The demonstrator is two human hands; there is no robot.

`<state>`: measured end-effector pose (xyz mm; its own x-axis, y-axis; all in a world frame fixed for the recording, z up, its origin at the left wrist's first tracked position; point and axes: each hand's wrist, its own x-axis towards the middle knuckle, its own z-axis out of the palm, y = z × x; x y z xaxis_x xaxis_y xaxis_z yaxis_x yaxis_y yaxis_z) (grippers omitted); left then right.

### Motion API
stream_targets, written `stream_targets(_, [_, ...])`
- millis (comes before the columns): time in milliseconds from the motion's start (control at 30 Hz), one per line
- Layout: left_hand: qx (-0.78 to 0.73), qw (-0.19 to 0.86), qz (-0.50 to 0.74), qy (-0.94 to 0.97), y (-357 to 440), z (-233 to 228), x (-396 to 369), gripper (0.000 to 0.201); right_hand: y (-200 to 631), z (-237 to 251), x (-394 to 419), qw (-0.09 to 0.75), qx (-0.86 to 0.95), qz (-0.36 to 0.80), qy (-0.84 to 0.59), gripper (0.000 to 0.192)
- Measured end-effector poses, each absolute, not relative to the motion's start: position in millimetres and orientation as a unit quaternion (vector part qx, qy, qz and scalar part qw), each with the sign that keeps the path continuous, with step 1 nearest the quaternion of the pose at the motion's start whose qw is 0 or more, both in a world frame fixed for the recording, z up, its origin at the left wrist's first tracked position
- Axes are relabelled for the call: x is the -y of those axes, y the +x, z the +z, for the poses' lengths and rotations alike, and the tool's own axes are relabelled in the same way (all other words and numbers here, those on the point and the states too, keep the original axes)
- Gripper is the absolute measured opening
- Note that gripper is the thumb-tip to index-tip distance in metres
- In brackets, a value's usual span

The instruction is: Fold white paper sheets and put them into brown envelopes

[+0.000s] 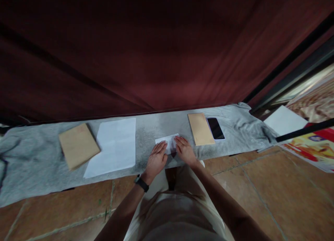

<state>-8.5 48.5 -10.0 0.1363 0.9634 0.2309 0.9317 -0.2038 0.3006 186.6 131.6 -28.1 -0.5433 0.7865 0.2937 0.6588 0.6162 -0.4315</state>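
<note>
A small folded white paper [170, 142] lies on the grey cloth in front of me. My left hand [157, 158] rests on its left side with fingers stretched out flat; a dark watch is on that wrist. On the paper's right side lies my right hand [185, 151], its fingers also extended and pressing down. Neither hand grips anything. Part of the paper is hidden under the fingertips. To the right of my right hand is a single brown envelope [200, 129], with a phone [215, 128] beside it, its screen dark.
Large white sheets [114, 147] lie to the left, touching a stack of brown envelopes [78, 146]. Grey cloth [146, 129] covers the narrow bench. Behind it hangs a dark red curtain [156, 60]. A white board [285, 120] and a colourful box [310, 147] stand at right.
</note>
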Motion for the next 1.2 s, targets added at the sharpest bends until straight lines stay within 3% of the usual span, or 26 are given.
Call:
stream_targets(167, [-0.63, 0.025, 0.152, 0.761, 5, -19, -67, 0.052, 169, -32, -127, 0.192, 0.882, 0.092, -0.42, 0.044])
stream_targets(533, [-0.679, 0.005, 0.162, 0.716, -21, -33, -52, 0.058, 188, -39, -122, 0.203, 0.862, 0.086, -0.456, 0.048])
stream_targets(933, [-0.624, 0.031, 0.129, 0.77, 18, -17, -42, 0.052, 202, -37, -105, 0.163, 0.885, 0.064, -0.432, 0.048])
stream_targets(1200, [-0.647, 0.013, 0.114, 0.754, -14, -20, -29, 0.055, 217, -35, -89, 0.15, 0.886, 0.069, -0.433, 0.052])
